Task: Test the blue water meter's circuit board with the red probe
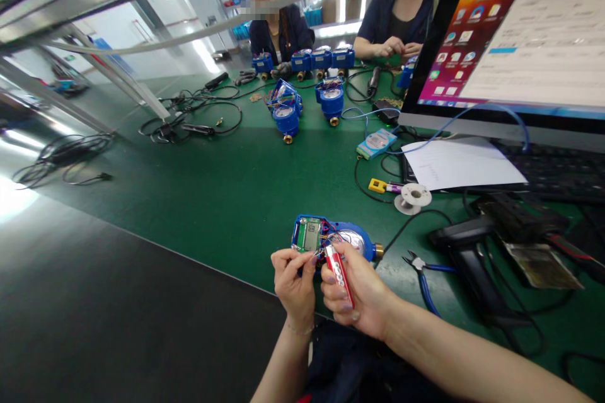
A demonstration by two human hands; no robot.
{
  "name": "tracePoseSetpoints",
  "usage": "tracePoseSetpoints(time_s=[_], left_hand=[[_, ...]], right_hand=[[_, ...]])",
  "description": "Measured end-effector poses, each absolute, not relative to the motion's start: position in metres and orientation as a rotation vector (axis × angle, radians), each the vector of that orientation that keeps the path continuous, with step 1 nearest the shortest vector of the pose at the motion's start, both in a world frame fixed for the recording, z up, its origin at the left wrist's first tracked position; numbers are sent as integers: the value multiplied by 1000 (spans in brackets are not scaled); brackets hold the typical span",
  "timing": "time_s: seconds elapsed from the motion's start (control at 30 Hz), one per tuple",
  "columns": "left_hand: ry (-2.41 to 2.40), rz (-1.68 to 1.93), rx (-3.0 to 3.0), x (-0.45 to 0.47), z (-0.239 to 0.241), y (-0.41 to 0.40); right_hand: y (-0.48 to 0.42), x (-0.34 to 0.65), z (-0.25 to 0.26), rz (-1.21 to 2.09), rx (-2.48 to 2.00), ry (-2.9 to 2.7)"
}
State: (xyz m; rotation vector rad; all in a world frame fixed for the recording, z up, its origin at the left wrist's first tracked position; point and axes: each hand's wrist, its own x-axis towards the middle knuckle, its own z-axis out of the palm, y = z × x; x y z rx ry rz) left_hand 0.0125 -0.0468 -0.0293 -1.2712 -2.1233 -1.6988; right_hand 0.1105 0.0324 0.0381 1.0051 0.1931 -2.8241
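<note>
Here the right hand [357,293] is closed around a red cylinder [339,272] with white print, probably a battery, though the print is too small to read. The cylinder lies slanted across the palm, its upper end close to the wires of a blue water meter [333,239]. The left hand [293,282] is just beside the right one; its fingers are pinched narrow at the lower edge of the meter, on the thin wires there, and the two hands touch each other. The meter lies open on the green surface [227,201], near its front edge, and shows a small green circuit board on the left and a round dial on the right, with a brass fitting at the far right end.

To the right of the hands lie blue-handled pliers [423,274] and a black handheld scanner [466,252]. A little farther are a white empty spool [412,197], a yellow connector [377,186], and a sheet of paper [460,164] on a black keyboard under a monitor [515,31]. In the middle of the surface stand more blue meters [305,104], and loose black cables [198,116] lie to the left. At the far side two other persons sit, their hands on other meters.
</note>
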Motion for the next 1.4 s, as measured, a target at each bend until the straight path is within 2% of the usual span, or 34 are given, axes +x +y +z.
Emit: tracePoseSetpoints(time_s=[0.57, 1.4], left_hand=[[-2114, -1700, -1272, 13, -25, -45], [-2123, -1691, -1267, 13, -25, -47]], right_hand=[[35, 110, 34, -2701, 905, 257], [35, 108, 41, -2882, 1049, 120]])
